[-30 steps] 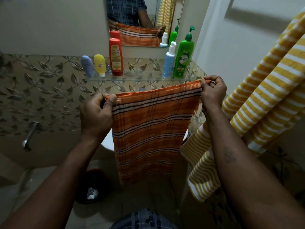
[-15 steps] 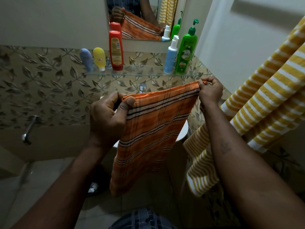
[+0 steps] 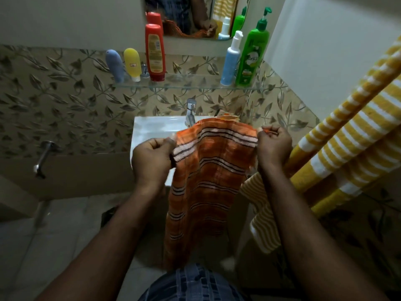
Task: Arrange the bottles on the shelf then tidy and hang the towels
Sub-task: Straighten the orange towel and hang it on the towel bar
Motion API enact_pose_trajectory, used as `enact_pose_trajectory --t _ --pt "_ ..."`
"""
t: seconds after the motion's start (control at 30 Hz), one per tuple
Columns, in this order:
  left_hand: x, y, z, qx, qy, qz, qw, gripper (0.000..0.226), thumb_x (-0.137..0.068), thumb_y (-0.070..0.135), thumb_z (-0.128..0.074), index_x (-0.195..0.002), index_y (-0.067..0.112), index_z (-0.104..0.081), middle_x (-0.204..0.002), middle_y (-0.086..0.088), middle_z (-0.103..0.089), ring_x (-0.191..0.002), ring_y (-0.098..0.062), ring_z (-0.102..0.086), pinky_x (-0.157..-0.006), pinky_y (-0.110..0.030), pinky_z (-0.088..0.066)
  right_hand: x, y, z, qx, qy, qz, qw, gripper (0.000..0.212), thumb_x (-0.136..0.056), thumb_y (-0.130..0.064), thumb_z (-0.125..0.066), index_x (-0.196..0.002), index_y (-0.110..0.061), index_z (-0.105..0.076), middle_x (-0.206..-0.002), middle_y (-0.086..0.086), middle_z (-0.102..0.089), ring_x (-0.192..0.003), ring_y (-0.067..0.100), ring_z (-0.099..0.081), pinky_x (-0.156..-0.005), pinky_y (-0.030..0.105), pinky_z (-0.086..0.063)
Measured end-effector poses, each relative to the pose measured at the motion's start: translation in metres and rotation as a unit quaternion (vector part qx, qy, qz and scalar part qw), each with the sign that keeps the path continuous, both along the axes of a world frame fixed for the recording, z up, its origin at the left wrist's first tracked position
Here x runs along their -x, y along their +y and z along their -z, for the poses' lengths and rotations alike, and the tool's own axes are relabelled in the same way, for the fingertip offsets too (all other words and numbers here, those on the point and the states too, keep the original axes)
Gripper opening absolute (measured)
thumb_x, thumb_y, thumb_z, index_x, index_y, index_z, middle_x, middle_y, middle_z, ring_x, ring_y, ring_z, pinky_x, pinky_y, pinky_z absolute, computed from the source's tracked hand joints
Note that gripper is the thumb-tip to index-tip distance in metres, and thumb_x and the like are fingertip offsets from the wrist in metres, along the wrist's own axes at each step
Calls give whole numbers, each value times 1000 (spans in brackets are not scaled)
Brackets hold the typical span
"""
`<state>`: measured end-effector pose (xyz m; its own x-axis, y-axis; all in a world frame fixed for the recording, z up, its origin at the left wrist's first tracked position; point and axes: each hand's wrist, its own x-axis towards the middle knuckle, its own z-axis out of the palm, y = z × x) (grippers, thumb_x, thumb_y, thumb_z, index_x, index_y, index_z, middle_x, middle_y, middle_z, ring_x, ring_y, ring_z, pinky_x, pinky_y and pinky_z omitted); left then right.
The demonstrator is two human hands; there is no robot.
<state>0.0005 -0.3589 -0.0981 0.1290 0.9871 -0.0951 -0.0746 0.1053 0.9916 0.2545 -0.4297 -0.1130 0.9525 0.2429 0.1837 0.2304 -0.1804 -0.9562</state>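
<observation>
Orange towel [image 3: 204,181] pinched by left hand [image 3: 152,157] and right hand [image 3: 273,146], over seemingly ceramic basin [image 3: 152,127]; leaf-patterned tiles [image 3: 65,105]

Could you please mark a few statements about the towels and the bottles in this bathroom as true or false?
1. The left hand and the right hand each grip the top edge of the orange towel. True.
2. The green bottle stands at the left end of the glass shelf. False: it stands at the right end, next to the blue pump bottle.
3. Five bottles stand on the glass shelf. True.
4. The yellow striped towel lies in the sink. False: it hangs to the right of the sink.
</observation>
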Motion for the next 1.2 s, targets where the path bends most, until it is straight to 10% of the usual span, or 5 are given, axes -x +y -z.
enact_pose_trajectory --t 0.2,0.67,0.9,1.2 --pt "-21 -42 27 -26 51 52 997 30 -82 51 -79 -82 21 -78 -76 -3 -79 -77 -29 -78 -78 -54 -64 70 -37 29 -78 50 -68 993 19 -89 -8 -77 -84 -23 -67 -73 4 -73 -64 12 -65 -63 31 -53" --pt "-43 -71 36 -73 94 105 987 6 -88 25 -84 -92 24 -81 -84 8 -80 -80 -5 -76 -78 -31 -63 118 -63 28 -44 57 -84 994 20 -89 -13 -81 -85 -27 -67 -75 2 -76 -70 17 -75 -68 38 -62" --pt "-42 -75 48 -54 76 102 990 11 -89 27 -83 -97 19 -81 -88 6 -80 -86 -10 -77 -83 -41 -65 124 -64 30 -37 54 -81 995 16 -88 -15 -82 -87 -25 -68 -75 -1 -78 -72 17 -76 -73 47 -64" --pt "-40 -73 49 -60 93 60 992 10 -88 28 -83 -86 20 -78 -80 7 -78 -77 -10 -76 -76 -43 -65 128 -65 28 -20 30 -86 996 22 -85 -18 -86 -90 -25 -67 -73 -5 -76 -68 8 -73 -66 35 -60"
